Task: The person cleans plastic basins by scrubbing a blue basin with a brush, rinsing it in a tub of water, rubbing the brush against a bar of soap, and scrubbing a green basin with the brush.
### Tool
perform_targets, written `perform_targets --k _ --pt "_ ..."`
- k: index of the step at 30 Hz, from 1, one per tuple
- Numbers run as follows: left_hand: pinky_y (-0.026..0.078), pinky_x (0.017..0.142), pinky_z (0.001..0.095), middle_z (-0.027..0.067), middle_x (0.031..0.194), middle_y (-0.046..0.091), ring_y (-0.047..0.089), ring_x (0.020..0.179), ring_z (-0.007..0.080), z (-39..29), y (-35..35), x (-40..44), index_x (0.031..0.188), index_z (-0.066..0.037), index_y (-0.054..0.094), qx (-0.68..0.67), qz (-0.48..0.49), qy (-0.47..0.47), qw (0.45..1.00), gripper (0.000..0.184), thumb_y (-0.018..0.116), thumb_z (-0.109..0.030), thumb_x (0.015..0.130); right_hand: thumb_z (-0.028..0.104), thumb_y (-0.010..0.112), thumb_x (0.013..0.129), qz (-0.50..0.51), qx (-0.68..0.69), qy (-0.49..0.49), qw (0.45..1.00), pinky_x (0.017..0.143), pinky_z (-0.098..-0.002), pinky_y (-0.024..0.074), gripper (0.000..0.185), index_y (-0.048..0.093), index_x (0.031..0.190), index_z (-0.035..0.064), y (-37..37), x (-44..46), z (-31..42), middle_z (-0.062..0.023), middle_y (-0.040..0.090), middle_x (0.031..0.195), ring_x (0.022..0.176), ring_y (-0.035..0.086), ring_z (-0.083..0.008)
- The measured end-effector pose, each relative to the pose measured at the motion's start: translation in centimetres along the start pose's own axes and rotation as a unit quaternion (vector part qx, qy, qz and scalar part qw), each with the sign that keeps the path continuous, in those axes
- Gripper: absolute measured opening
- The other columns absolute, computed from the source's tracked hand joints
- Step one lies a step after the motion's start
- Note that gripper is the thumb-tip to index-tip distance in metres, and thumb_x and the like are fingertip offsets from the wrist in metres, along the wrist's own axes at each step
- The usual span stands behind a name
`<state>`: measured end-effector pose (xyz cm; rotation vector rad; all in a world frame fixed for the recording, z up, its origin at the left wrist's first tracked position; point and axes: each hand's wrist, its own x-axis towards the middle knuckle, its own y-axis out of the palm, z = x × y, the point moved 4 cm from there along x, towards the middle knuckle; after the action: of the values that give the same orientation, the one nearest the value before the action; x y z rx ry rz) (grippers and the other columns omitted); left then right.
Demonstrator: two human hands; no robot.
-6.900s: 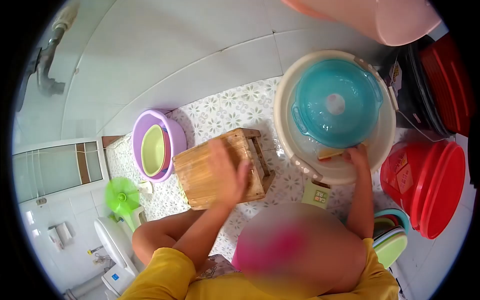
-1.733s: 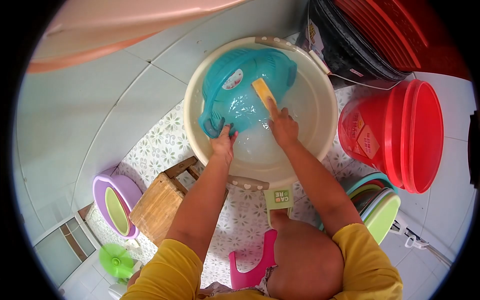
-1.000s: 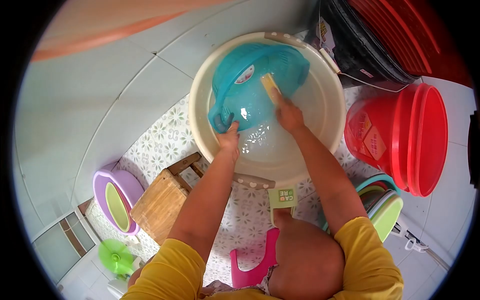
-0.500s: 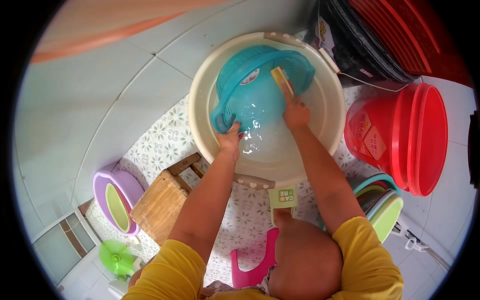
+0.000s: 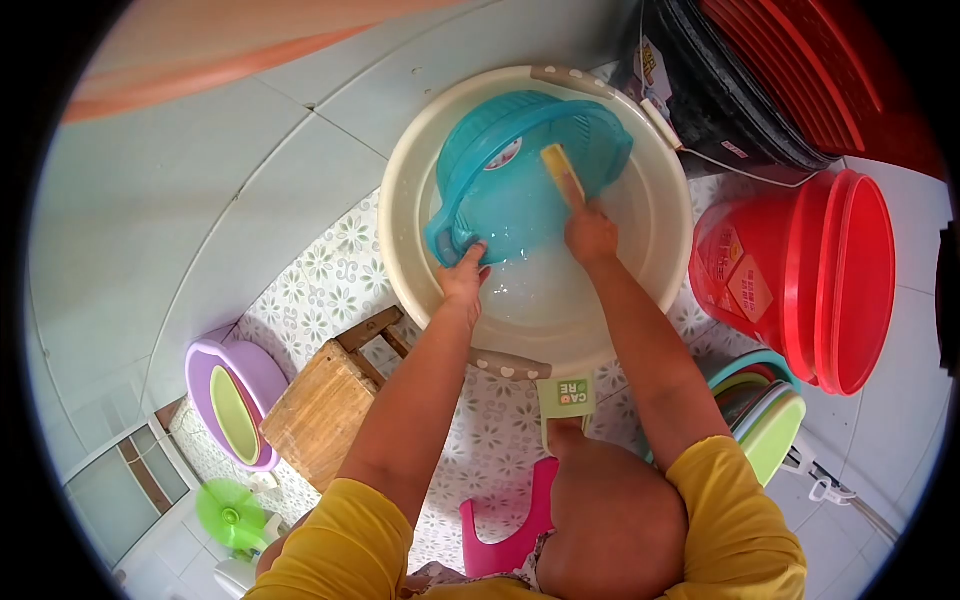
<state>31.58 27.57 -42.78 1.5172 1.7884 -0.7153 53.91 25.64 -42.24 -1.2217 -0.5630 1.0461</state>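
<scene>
A large cream tub (image 5: 660,240) holds cloudy water, and a teal basin (image 5: 478,150) lies tilted in it, partly under the surface. My left hand (image 5: 463,275) grips the basin's handle at its lower left, with the fingers partly hidden behind the rim. In my right hand (image 5: 591,235) is a yellow brush (image 5: 562,175), held by its near end over the inside of the basin. The brush's underside cannot be seen.
Right of the tub stand a black bucket (image 5: 715,100) and red buckets (image 5: 800,280), with stacked basins (image 5: 772,435) below. Left are a wooden stool (image 5: 322,412), a purple basin (image 5: 262,375) and a green fan (image 5: 231,514). A pink object (image 5: 510,545) lies near my leg.
Since the older views, both hands have come to the teal basin, now tilted up. In the last second, the brush has shifted slightly right and my left hand has stayed on the handle.
</scene>
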Motion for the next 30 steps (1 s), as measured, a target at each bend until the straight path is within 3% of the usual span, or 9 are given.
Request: perform_targets --k 6,8,9,11,15,21,24,27,30 --pt "0.044 0.086 0.0330 0.0086 0.114 0.055 0.055 0.099 0.0206 -1.2 0.1 -1.6 0.116 -0.004 0.050 -0.080 0.043 0.016 0.996 0.045 0.071 -0.016 0.078 0.010 0.052 0.077 0.069 -0.010 0.017 0.997 0.075 -0.0439 0.0501 0.079 0.013 0.142 0.0348 0.7 -0.3 0.4 -0.0184 0.054 0.105 0.086 0.061 -0.0360" --pt "0.042 0.090 0.0337 0.0106 0.112 0.055 0.055 0.099 0.0233 -3.7 0.2 -3.7 0.117 -0.001 0.048 0.001 0.014 0.302 0.953 0.045 0.069 -0.011 0.079 0.011 0.053 0.077 0.075 -0.030 0.009 0.997 0.075 -0.0439 0.0501 0.079 0.014 0.142 0.0331 0.9 -0.3 0.6 -0.0183 0.055 0.106 0.087 0.061 -0.0353" --pt "0.042 0.090 0.0337 0.0106 0.112 0.055 0.055 0.099 0.0233 -4.4 0.3 -4.6 0.117 -0.001 0.048 0.002 0.015 0.304 0.952 0.045 0.069 -0.011 0.079 0.011 0.053 0.077 0.073 -0.028 0.010 0.997 0.075 -0.0439 0.0501 0.079 0.014 0.142 0.0331 1.3 -0.3 0.4 -0.0183 0.055 0.106 0.087 0.061 -0.0353" --pt "0.041 0.089 0.0327 0.0119 0.112 0.053 0.050 0.106 0.0178 -6.8 0.1 -7.1 0.121 0.000 0.042 0.101 -0.056 0.471 0.875 0.047 0.066 -0.006 0.081 0.008 0.051 0.075 0.046 -0.019 -0.014 0.999 0.071 -0.0459 0.0500 0.081 0.014 0.142 0.0328 2.4 -0.3 0.1 -0.0195 0.056 0.104 0.082 0.061 -0.0371" --pt "0.044 0.084 0.0286 0.0112 0.105 0.055 0.054 0.097 0.0174 -7.0 -1.0 -5.3 0.113 0.001 0.044 0.205 -0.046 0.498 0.841 0.036 0.062 -0.003 0.083 0.008 0.051 0.075 0.054 -0.030 -0.020 0.998 0.071 -0.0457 0.0499 0.080 0.015 0.142 0.0334 1.5 -0.4 0.4 -0.0196 0.056 0.103 0.081 0.061 -0.0370" --pt "0.046 0.077 0.0272 0.0102 0.092 0.058 0.058 0.085 0.0167 -6.0 -1.2 -4.6 0.102 0.000 0.044 0.272 -0.058 0.408 0.869 0.027 0.062 -0.001 0.082 0.008 0.054 0.075 0.038 -0.039 0.026 0.998 0.073 -0.0425 0.0506 0.082 0.014 0.142 0.0353 0.7 -0.3 -0.3 -0.0185 0.053 0.106 0.084 0.061 -0.0336" --pt "0.047 0.070 0.0358 0.0165 0.083 0.062 0.064 0.078 0.0290 -6.2 -1.2 -4.7 0.100 -0.003 0.044 0.266 -0.081 0.433 0.858 0.028 0.064 -0.006 0.081 0.007 0.053 0.074 0.005 -0.028 0.015 0.999 0.069 -0.0455 0.0501 0.084 0.013 0.142 0.0356 0.5 -0.5 -0.1 -0.0187 0.055 0.095 0.079 0.061 -0.0369" --pt "0.047 0.069 0.0384 0.0185 0.081 0.062 0.063 0.077 0.0332 -6.3 -1.0 -5.0 0.103 -0.004 0.042 0.278 -0.073 0.419 0.862 0.030 0.063 -0.008 0.082 0.008 0.053 0.074 0.025 -0.026 0.021 0.999 0.071 -0.0455 0.0499 0.085 0.010 0.143 0.0346 0.1 -0.6 0.2 -0.0204 0.055 0.100 0.080 0.061 -0.0367" --pt "0.046 0.068 0.0421 0.0210 0.083 0.061 0.060 0.077 0.0388 -6.3 -1.1 -5.1 0.105 -0.005 0.040 0.332 -0.096 0.404 0.847 0.030 0.061 -0.010 0.083 0.010 0.054 0.075 0.147 0.019 0.066 0.987 0.080 -0.0438 0.0489 0.085 0.007 0.144 0.0262 1.4 -1.0 1.4 -0.0204 0.051 0.115 0.094 0.059 -0.0365"
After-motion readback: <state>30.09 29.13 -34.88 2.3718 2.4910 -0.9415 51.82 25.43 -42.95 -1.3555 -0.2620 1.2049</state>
